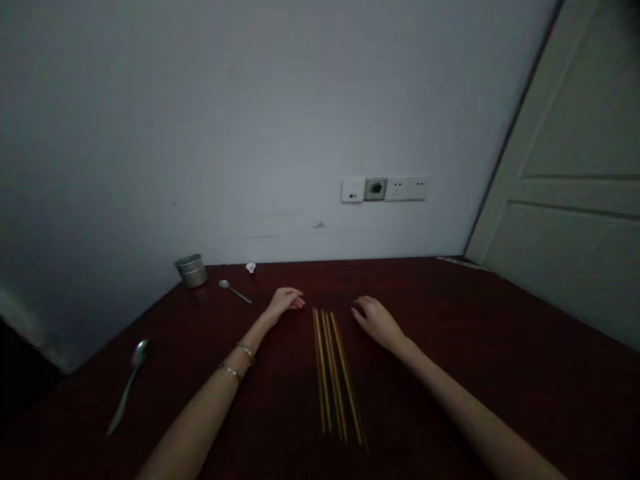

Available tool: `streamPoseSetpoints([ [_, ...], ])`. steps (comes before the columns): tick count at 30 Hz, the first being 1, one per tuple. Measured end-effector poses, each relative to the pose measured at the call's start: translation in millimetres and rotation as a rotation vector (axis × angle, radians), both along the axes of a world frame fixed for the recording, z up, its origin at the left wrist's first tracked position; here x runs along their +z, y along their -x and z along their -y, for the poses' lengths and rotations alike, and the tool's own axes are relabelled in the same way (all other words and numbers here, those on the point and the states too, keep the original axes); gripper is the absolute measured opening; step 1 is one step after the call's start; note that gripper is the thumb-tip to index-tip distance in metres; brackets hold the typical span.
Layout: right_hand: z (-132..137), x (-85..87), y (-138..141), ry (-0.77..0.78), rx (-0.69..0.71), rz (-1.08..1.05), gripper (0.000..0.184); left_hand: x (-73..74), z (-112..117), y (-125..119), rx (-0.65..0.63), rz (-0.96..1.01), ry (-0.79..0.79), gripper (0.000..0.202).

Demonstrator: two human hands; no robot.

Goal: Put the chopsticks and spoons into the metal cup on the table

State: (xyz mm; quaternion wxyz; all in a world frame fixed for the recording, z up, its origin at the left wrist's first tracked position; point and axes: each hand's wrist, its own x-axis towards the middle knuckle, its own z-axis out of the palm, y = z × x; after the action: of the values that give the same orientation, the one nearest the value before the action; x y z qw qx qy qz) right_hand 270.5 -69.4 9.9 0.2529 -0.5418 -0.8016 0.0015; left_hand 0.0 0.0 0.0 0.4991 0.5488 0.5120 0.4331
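Observation:
Several long wooden chopsticks (334, 373) lie side by side on the dark red table (410, 413), pointing away from me. Left of their far ends rests my left hand (286, 300), turned on its side with loosely bent fingers and nothing in it. Two bracelets circle that forearm. My right hand (374, 319) lies palm down on the tabletop, just right of the chopsticks, its thumb apart from the fingers and nothing visible in its grasp. Neither hand touches the chopsticks.
At the far left stands a grey metal cup (191, 272). Near it lie a small long-handled spoon (235, 291) and a small white object (251, 267). A larger metal spoon (130, 387) is at the left. Wall sockets (406, 189) and a panelled door (570, 200) border the table.

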Motion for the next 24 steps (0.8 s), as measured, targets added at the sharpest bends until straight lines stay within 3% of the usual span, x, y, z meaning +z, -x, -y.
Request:
streamPoseSetpoints([
  [8, -16.9, -21.3, -0.9, -0.014, 0.020, 0.031, 0.042, 6.9, 8.0, -4.2, 0.038, -0.010, 0.028, 0.012],
  [18, -18.3, -27.7, -0.6, -0.078, 0.030, 0.085, 0.041, 15.1, 20.1, -14.9, 0.058, -0.071, -0.007, 0.010],
  [24, -20.9, -32.8, 0.3, -0.105, 0.024, 0.096, 0.040, 32.5, 23.8, -10.9, 0.004, -0.186, -0.067, 0.017],
])
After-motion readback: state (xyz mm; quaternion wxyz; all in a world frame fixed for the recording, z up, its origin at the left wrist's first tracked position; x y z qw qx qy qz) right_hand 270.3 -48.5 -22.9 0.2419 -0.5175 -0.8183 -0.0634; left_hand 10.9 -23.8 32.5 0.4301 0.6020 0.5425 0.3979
